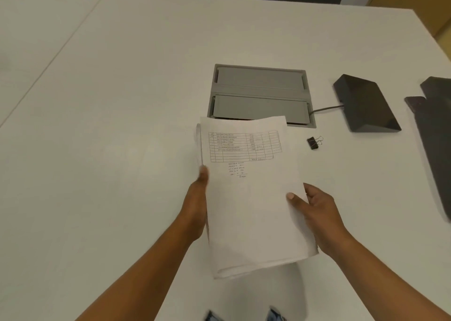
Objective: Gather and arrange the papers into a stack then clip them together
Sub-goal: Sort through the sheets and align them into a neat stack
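While both hands grip it, the paper stack [253, 198] hangs above the tabletop [122, 125].

Left hand [197, 198] clasps the left edge and right hand [314, 206] the right, thumb on top, likely to square the sheets; the binder clip [314, 143] lies untouched on the tabletop just right of the stack, within easy reach.

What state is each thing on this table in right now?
Paper stack: gathered, held up off the table, unclipped.
Left hand: gripping the stack's left edge.
Right hand: gripping the stack's right edge.
Binder clip: lying loose on the table, not in use.
Cable box: both lids closed.
Black wedge device: resting on the table, cable attached.
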Motion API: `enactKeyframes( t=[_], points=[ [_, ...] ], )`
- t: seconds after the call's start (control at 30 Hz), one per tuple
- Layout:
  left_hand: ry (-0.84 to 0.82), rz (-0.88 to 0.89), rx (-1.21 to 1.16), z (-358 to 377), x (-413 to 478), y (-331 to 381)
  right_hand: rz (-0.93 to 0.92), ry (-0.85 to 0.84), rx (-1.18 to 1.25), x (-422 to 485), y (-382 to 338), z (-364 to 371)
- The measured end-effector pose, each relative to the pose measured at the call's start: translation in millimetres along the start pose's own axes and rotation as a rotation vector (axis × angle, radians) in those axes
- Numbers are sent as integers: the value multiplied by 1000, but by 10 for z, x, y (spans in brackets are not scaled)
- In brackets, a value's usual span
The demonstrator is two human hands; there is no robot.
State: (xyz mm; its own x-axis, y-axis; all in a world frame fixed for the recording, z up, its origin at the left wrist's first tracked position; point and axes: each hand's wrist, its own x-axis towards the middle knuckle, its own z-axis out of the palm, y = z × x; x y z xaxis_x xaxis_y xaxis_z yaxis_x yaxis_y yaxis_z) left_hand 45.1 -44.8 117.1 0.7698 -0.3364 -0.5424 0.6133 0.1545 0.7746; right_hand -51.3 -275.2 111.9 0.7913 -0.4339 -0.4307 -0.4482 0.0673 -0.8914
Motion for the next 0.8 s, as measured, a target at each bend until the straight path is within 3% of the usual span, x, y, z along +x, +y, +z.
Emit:
enactKeyframes(
  t=[0.27, 0.53, 0.8],
  points=[
    [-63, 237, 149, 153, 169, 217, -180, -7, 56, 173, -212, -13],
    [-4, 445, 355, 251, 159, 213, -274, 20, 71, 255, -293, -19],
    [-3, 580, 424, 269, -36, 294, -348, -116, 120, 116, -270, -140]
  ],
)
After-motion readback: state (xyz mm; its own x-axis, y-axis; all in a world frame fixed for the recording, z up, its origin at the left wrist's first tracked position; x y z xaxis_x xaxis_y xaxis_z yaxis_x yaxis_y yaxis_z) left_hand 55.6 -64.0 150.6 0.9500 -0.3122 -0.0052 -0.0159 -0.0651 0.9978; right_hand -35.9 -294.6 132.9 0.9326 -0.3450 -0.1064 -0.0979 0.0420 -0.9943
